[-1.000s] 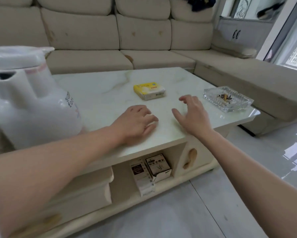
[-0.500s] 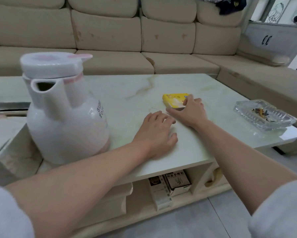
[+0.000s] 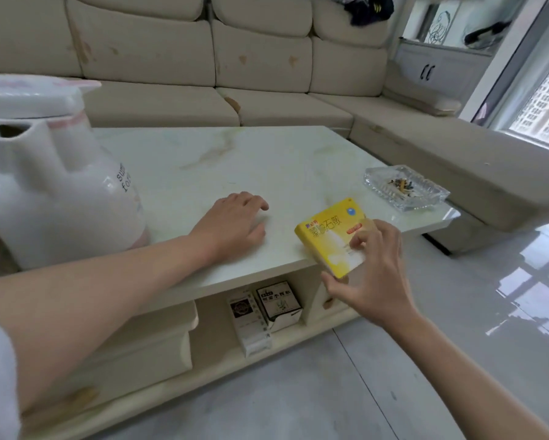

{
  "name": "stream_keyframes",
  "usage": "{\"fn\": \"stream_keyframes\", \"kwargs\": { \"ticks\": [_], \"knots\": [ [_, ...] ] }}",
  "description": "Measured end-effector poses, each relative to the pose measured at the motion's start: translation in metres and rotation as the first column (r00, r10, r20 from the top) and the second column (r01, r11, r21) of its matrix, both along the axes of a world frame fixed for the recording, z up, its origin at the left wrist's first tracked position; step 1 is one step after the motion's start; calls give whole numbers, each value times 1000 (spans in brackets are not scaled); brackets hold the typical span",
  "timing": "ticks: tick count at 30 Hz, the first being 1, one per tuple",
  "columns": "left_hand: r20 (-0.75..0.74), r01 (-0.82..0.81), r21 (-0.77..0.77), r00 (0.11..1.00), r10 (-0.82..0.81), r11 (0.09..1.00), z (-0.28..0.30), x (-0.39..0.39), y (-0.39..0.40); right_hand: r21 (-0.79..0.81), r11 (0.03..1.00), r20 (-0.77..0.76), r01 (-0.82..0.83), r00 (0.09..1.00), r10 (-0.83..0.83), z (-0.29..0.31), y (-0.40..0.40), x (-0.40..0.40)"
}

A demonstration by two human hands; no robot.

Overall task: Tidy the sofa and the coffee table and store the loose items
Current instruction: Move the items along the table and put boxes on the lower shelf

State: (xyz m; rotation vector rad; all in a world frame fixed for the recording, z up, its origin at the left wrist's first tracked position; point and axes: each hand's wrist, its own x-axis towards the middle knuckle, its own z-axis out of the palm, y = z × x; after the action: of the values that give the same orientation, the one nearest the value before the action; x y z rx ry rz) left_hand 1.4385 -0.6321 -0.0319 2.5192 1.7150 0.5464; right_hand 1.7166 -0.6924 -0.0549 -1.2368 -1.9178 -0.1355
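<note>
Right hand (image 3: 374,268) is pinching the yellow box (image 3: 333,239) at centre-right of frame, long axis tilting upper-right, above the shelf boxes (image 3: 267,308); left hand (image 3: 235,223) is resting flat, fingers relaxed, on the coffee table (image 3: 267,160).

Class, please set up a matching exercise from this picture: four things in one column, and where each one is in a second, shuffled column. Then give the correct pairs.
Things
1. small yellow cardboard box
2. clear glass ashtray
3. large white ceramic jug with a lid
4. dark bundle of clothing

Places
A. on top of the beige sofa's backrest
B. on the marble-look coffee table's far right corner
C. held in the right hand at the table's front edge
D. standing at the table's left end

Pairs: 1-C, 2-B, 3-D, 4-A
</note>
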Motion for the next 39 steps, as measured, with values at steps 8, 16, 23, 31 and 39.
{"fn": "stream_keyframes", "kwargs": {
  "ticks": [8,16,23,31,39],
  "knots": [
    [-17,49,-16,999,-49,999,4,2,-6,-113,989,25,-98,995,101,-111,-54,-5],
    [15,92,24,996,-92,995,-3,-2,2,-473,860,207,191,973,-102,-179,10,-64],
    [75,95,36,992,-97,995,-7,-3,9,-549,780,346,301,931,-115,-216,59,-83],
    [51,100,32,994,-102,994,-7,-4,5,-295,935,315,194,944,-97,-182,22,-75],
    [-4,71,15,997,-71,997,-16,-3,7,331,930,164,-162,980,112,-19,34,-45]
  ]
}}
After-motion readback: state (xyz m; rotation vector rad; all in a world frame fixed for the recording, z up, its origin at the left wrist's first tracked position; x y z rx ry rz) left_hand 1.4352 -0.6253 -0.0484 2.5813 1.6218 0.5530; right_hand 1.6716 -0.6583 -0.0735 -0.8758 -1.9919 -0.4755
